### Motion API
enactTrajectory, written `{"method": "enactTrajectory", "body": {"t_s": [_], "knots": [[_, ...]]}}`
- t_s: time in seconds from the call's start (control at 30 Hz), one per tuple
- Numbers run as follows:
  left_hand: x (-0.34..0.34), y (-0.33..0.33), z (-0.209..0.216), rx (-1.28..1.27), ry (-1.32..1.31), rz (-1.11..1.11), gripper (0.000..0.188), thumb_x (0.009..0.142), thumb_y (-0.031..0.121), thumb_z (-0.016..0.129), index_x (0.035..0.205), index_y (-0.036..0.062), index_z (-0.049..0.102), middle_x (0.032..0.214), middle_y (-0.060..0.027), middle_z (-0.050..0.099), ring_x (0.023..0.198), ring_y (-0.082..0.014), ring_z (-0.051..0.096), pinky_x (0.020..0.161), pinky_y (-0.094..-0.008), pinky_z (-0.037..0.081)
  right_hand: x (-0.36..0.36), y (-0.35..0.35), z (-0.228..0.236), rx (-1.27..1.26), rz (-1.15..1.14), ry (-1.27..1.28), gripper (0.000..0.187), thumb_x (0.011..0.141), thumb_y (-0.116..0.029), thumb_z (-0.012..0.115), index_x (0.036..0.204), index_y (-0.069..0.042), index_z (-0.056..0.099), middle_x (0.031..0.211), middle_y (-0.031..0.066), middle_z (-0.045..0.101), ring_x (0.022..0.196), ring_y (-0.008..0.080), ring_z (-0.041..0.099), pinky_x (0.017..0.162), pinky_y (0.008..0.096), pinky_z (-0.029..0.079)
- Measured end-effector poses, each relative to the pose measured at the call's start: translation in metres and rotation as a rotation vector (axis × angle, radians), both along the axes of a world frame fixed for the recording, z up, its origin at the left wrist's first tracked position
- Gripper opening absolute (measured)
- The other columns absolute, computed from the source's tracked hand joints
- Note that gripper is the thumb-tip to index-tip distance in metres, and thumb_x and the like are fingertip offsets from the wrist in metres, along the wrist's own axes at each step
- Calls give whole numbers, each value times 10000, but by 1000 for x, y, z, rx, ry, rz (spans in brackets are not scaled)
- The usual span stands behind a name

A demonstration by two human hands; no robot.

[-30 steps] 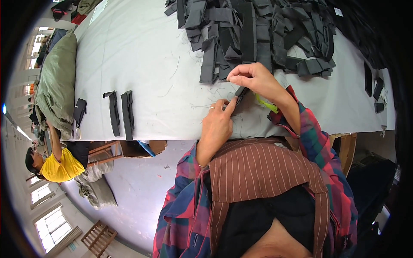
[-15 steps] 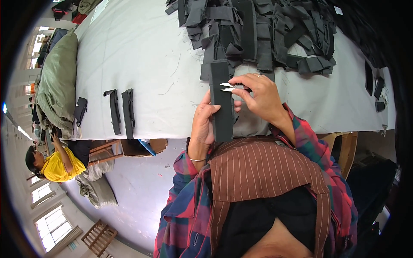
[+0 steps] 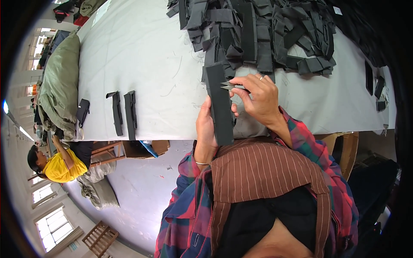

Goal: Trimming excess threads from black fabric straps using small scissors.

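Note:
A long dark grey fabric strip (image 3: 220,109) stands roughly upright in front of me, over the table's near edge. Around its lower half is my left hand (image 3: 206,129), closed on it from behind, with fingertips showing past its right side. My right hand (image 3: 258,94) pinches a small pair of thread snips (image 3: 227,86). Their two pointed blades lie slightly apart against the strip's upper right part. Just beyond the strip's top end is a large heap of similar dark strips (image 3: 264,41).
Two folded strips (image 3: 130,114) lie at the left of the white-covered table (image 3: 150,64), with a dark pouch-like piece (image 3: 82,112) farther left. A big green sack (image 3: 58,81) rests along the left edge. A person in yellow (image 3: 64,167) works beyond it. Dark objects (image 3: 369,77) lie at the right.
The strip has tilted slightly, its top leaning left. My left thumb has slid off its front face to the left side. The snips stay beside its right edge.

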State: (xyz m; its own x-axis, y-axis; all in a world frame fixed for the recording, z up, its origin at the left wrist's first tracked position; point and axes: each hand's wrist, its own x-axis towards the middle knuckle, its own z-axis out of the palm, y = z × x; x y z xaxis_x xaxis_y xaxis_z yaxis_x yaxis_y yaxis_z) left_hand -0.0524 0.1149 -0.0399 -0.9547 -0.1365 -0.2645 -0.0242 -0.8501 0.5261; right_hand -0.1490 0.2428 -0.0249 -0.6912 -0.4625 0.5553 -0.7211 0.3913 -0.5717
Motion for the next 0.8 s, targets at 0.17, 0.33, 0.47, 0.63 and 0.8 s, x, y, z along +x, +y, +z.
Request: {"method": "enactTrajectory", "body": {"t_s": [0.17,0.33,0.47,0.63,0.8], "knots": [[4,0,-2,-67,-15,-25,451,1005,364,325,1191,-1,514,1145,-118,569,834,-215,552,722,-326,495,-3,0,-4,-160,-80,-417,130,808,-155,669,908,-72,663,767,16,660,705,191,620,627,296,452],[3,-6,-4,-148,-38,80,475,1006,373,318,1212,-12,507,1133,-106,583,844,-193,554,735,-309,488,-6,8,5,-313,87,-739,142,841,-116,639,959,-39,658,791,45,669,724,108,608,650,252,468],[-7,-1,10,-208,-197,208,480,1016,398,310,1174,1,529,1010,-86,612,785,-142,568,652,-268,480,6,9,-1,-191,353,-510,134,825,-121,652,944,-61,669,746,51,658,659,145,601,627,254,460],[-5,-12,2,-194,-78,143,468,1014,402,327,1150,6,535,977,-67,598,764,-133,543,634,-256,468,7,15,4,-12,347,-647,139,795,-165,683,911,-89,673,763,58,665,667,216,620,599,297,467],[-6,-12,6,-217,-142,246,483,1008,425,338,1150,7,534,967,-60,593,781,-132,541,643,-247,467,9,16,10,-76,361,-611,147,794,-132,672,922,-60,667,802,69,667,713,192,624,636,288,470]]}}
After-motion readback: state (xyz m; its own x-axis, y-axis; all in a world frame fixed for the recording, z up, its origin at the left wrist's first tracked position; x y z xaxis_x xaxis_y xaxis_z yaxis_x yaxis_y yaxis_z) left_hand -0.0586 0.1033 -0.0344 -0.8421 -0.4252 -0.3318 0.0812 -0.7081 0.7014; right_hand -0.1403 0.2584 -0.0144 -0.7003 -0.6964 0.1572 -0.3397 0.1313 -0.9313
